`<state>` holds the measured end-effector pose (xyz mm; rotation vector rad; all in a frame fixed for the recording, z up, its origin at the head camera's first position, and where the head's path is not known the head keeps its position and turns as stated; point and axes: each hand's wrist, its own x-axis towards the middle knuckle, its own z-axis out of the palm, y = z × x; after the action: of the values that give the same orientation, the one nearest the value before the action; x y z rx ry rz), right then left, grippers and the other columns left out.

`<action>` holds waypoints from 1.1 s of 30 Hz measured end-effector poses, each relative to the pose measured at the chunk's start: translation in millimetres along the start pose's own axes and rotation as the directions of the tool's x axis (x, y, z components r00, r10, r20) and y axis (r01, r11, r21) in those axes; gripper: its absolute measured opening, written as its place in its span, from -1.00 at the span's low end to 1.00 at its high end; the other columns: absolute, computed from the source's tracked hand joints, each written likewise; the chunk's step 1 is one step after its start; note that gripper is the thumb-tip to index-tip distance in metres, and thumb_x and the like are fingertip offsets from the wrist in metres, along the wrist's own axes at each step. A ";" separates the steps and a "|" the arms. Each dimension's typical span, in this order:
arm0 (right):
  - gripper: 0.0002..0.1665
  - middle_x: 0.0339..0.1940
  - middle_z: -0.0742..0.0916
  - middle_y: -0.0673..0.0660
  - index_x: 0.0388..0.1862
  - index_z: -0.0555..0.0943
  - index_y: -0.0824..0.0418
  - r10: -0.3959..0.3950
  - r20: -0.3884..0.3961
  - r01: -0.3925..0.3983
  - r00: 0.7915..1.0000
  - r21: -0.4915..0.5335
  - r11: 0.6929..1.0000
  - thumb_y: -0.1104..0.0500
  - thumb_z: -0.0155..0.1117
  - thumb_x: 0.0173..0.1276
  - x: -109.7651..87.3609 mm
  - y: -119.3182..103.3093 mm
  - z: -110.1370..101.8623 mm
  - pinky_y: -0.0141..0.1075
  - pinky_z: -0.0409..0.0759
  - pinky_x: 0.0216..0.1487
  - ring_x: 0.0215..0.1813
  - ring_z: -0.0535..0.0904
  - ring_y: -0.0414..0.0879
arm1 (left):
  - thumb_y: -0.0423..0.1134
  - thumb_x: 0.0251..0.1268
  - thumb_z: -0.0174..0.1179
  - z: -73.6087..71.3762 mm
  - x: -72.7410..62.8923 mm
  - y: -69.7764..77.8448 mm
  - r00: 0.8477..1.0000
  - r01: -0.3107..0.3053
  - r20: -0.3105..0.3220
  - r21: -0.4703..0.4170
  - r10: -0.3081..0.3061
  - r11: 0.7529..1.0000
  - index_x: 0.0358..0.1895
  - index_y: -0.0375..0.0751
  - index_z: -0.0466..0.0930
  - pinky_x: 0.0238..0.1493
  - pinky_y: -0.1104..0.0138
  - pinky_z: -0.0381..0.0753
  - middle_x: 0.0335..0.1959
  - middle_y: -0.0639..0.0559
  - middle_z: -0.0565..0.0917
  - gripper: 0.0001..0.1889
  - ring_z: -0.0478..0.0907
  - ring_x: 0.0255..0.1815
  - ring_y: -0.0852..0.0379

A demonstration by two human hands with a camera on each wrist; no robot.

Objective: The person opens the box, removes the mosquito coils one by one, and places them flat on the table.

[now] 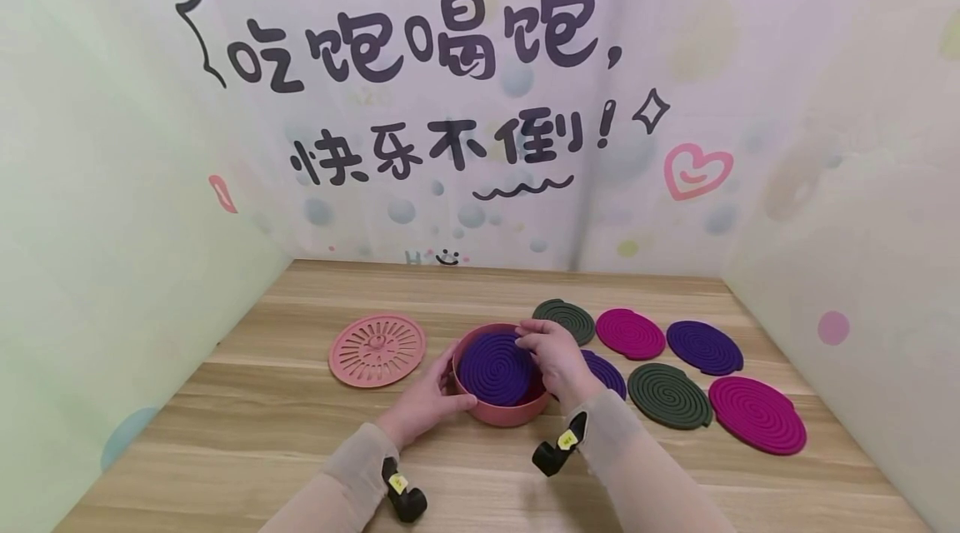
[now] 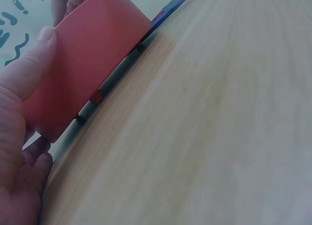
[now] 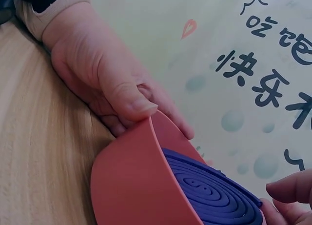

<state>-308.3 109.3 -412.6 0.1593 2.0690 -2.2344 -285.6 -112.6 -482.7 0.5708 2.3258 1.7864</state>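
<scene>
A round pink mosquito coil holder (image 1: 504, 415) stands on the table, with a purple mosquito coil (image 1: 495, 368) tilted inside its wall. My left hand (image 1: 423, 401) grips the holder's left side, thumb on the rim and fingers lower down, as the left wrist view shows on the pink wall (image 2: 87, 59). At the opposite side, my right hand (image 1: 557, 356) pinches the edge of the coil between thumb and fingers; the right wrist view shows those fingertips (image 3: 280, 190) at the coil's edge. Part of the holder's right wall is hidden behind this hand.
Left of the holder lies a slotted pink lid (image 1: 377, 342) with a small knob. On the right, several coils lie flat in two rows: dark green (image 1: 670, 396), magenta (image 1: 757, 414) and purple (image 1: 705, 347). My right wrist partly covers one purple coil (image 1: 606, 371). Printed cloth walls surround the table.
</scene>
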 end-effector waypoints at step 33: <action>-0.43 0.42 0.33 0.35 0.27 0.42 0.45 0.052 0.077 -0.059 0.996 0.090 0.994 0.47 0.15 0.24 -2.8 5.3 3.3 -0.01 0.11 0.46 0.44 0.19 0.16 | -0.11 0.11 0.41 -0.9 -0.7 1.5 1.000 0.006 0.014 0.006 -0.006 1.000 0.55 -0.07 -0.13 0.43 0.05 0.11 0.51 -0.14 0.10 0.04 0.07 0.49 -0.08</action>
<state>-304.8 105.5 -417.2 0.1359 1.9021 -2.2678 -285.0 -113.3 -481.1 0.5748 2.3218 1.7672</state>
